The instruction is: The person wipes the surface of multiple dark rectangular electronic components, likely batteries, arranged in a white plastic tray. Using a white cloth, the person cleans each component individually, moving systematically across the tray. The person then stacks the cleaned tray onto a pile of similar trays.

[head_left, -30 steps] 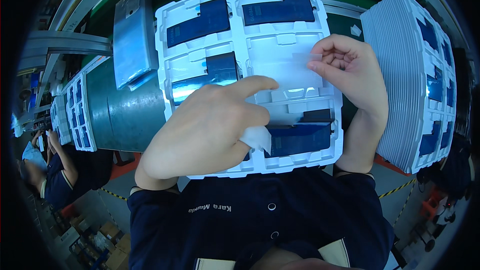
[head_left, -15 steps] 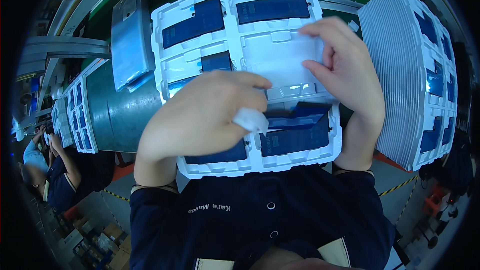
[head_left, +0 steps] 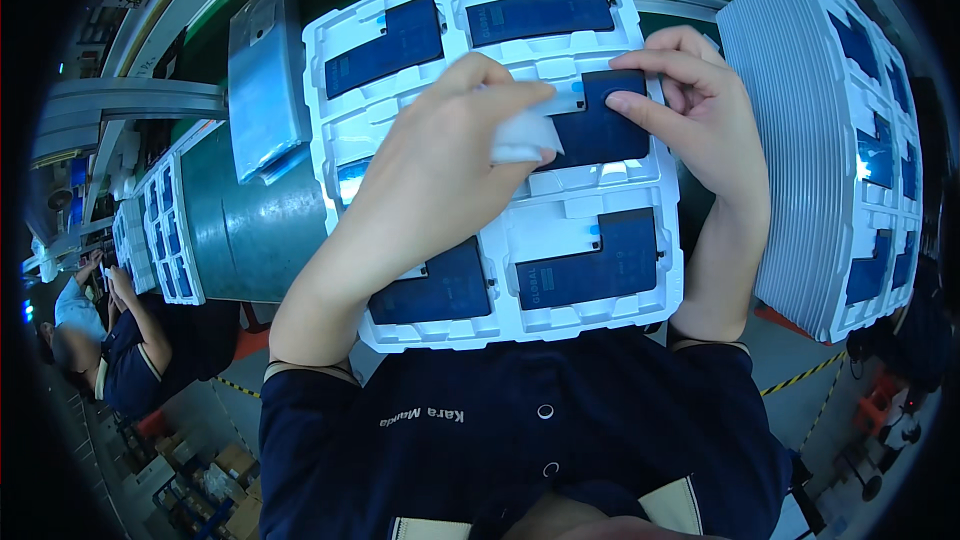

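A white moulded tray [head_left: 505,335] lies before me, its compartments holding dark, L-shaped flat batteries. One such battery [head_left: 625,135] is in the right compartment of the middle row. My right hand [head_left: 695,105] has its thumb on this battery's face and its forefinger at the upper edge. Over the tray's middle, my left hand [head_left: 450,145] is closed around a crumpled white wipe [head_left: 525,135], which overlaps the battery's left part. Below it sits another battery [head_left: 590,265], flat in its compartment. My left hand and forearm cover most of the compartment to the left.
At the right stands a tall stack of white trays [head_left: 790,150], with batteries in the outermost one. Clear plastic bags [head_left: 265,80] lie left of my tray on the green work surface [head_left: 255,230]. Farther left are more filled trays [head_left: 170,230] and a co-worker [head_left: 130,340].
The battery that was tilted below my left hand now lies in the middle-right compartment. My left hand has moved up with the wipe. My right thumb now rests on that battery.
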`<state>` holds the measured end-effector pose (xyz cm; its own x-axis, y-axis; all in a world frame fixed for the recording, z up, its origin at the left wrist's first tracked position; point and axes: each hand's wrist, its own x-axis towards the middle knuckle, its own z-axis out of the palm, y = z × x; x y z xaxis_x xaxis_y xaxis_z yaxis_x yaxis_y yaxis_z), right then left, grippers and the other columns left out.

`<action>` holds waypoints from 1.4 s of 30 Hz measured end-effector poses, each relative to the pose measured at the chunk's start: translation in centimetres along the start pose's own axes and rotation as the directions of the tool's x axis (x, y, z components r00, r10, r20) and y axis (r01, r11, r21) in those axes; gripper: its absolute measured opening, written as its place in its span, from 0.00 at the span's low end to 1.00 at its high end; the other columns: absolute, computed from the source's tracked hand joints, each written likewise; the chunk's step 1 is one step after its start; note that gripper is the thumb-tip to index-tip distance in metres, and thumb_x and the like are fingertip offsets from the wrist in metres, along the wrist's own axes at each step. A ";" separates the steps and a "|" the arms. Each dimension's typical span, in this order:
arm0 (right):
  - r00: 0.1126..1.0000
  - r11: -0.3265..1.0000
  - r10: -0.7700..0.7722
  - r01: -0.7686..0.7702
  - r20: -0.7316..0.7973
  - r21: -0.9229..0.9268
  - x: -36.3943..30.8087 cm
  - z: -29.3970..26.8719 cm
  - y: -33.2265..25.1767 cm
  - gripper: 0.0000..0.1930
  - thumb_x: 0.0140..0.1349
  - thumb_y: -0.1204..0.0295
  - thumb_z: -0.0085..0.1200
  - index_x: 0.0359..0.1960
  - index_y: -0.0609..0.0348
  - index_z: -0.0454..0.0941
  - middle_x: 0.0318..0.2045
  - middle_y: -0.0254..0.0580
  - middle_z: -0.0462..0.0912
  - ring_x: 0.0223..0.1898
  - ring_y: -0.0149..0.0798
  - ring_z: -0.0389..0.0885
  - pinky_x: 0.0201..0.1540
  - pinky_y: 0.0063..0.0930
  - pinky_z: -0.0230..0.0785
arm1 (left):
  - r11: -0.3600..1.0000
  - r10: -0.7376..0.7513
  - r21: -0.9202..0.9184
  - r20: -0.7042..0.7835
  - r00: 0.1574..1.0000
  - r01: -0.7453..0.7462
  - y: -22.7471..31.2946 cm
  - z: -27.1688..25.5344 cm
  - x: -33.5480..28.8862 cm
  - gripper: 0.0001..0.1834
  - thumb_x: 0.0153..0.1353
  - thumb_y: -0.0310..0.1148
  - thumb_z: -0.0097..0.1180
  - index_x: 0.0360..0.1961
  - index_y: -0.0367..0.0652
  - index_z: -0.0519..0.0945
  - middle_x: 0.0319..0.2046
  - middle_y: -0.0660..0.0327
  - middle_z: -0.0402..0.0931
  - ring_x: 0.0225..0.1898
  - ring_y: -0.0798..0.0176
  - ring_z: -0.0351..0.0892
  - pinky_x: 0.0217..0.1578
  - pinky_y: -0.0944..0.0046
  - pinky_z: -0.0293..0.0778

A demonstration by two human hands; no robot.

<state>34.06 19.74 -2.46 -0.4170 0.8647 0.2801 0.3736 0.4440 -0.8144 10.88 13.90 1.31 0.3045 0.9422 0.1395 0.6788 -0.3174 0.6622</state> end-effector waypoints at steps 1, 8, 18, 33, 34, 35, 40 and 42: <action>0.997 0.996 -0.070 0.067 -0.044 -0.053 0.1 0.3 0.1 0.15 0.47 0.75 0.68 0.39 0.62 0.82 0.30 0.32 0.72 0.25 0.21 0.67 0.27 0.15 0.59 | 0.999 0.049 -0.009 -0.061 0.997 -0.049 0.1 -0.2 0.1 0.17 0.51 0.25 0.63 0.44 0.40 0.81 0.37 0.60 0.72 0.37 0.65 0.74 0.39 0.67 0.69; 0.993 1.000 0.017 -0.017 -0.114 0.002 -1.2 0.6 -3.2 0.15 0.47 0.75 0.68 0.39 0.60 0.82 0.35 0.34 0.74 0.28 0.23 0.70 0.31 0.17 0.62 | 0.231 -0.434 -0.971 -0.052 0.899 0.055 2.2 -1.8 -2.8 0.21 0.61 0.28 0.48 0.55 0.29 0.68 0.39 0.58 0.74 0.34 0.69 0.72 0.47 0.63 0.72; 0.992 0.837 0.069 -0.001 -0.105 0.548 -6.6 5.5 -8.3 0.25 0.48 0.79 0.68 0.48 0.62 0.72 0.37 0.36 0.78 0.37 0.27 0.76 0.41 0.19 0.69 | 0.361 -0.330 -0.920 -0.276 0.903 -0.149 4.0 2.2 -7.5 0.15 0.68 0.38 0.49 0.43 0.34 0.75 0.38 0.51 0.80 0.40 0.63 0.80 0.41 0.63 0.76; 0.913 0.794 0.223 0.034 -0.342 0.607 -9.2 4.0 -7.3 0.08 0.59 0.84 0.56 0.41 0.68 0.79 0.39 0.45 0.82 0.38 0.29 0.80 0.42 0.18 0.71 | 0.909 -0.153 -0.404 -0.086 0.985 0.106 4.4 0.3 -9.0 0.13 0.58 0.30 0.58 0.42 0.33 0.75 0.29 0.58 0.75 0.28 0.63 0.75 0.28 0.64 0.70; 0.919 0.783 0.200 0.058 -0.340 0.619 -9.3 3.4 -6.6 0.09 0.59 0.84 0.56 0.41 0.68 0.78 0.38 0.45 0.82 0.38 0.29 0.80 0.42 0.18 0.71 | 0.991 -0.079 -0.104 0.025 0.997 0.081 4.5 0.3 -9.1 0.15 0.55 0.29 0.59 0.43 0.33 0.76 0.30 0.56 0.75 0.29 0.57 0.76 0.30 0.61 0.71; 0.924 0.772 0.178 0.082 -0.338 0.630 -9.6 2.8 -5.9 0.10 0.59 0.84 0.56 0.42 0.68 0.77 0.38 0.45 0.82 0.38 0.28 0.80 0.43 0.18 0.71 | 0.980 -0.039 0.200 0.152 0.988 0.008 4.6 0.3 -9.2 0.17 0.52 0.28 0.59 0.43 0.33 0.76 0.31 0.54 0.75 0.30 0.51 0.78 0.31 0.57 0.72; 0.898 0.875 0.206 0.008 -0.388 0.484 -10.5 0.8 -4.6 0.10 0.58 0.84 0.57 0.41 0.67 0.77 0.37 0.43 0.82 0.38 0.28 0.80 0.43 0.18 0.71 | 0.976 -0.099 0.210 0.182 0.978 0.059 5.4 2.0 -9.1 0.16 0.46 0.27 0.63 0.38 0.35 0.77 0.31 0.50 0.74 0.32 0.44 0.76 0.32 0.52 0.71; 0.883 0.873 0.220 0.011 -0.414 0.487 -10.7 0.5 -4.3 0.10 0.57 0.84 0.58 0.41 0.67 0.77 0.37 0.42 0.82 0.38 0.28 0.80 0.43 0.18 0.70 | 0.986 -0.095 0.148 0.141 0.985 0.074 4.9 1.9 -8.6 0.14 0.46 0.28 0.63 0.35 0.36 0.77 0.30 0.50 0.74 0.32 0.44 0.76 0.31 0.52 0.71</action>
<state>36.48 8.49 -2.27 0.0572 0.9587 0.2787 -0.0821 0.2828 -0.9557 12.81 4.07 1.95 0.3296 0.9437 -0.0292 0.7910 -0.2591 0.5543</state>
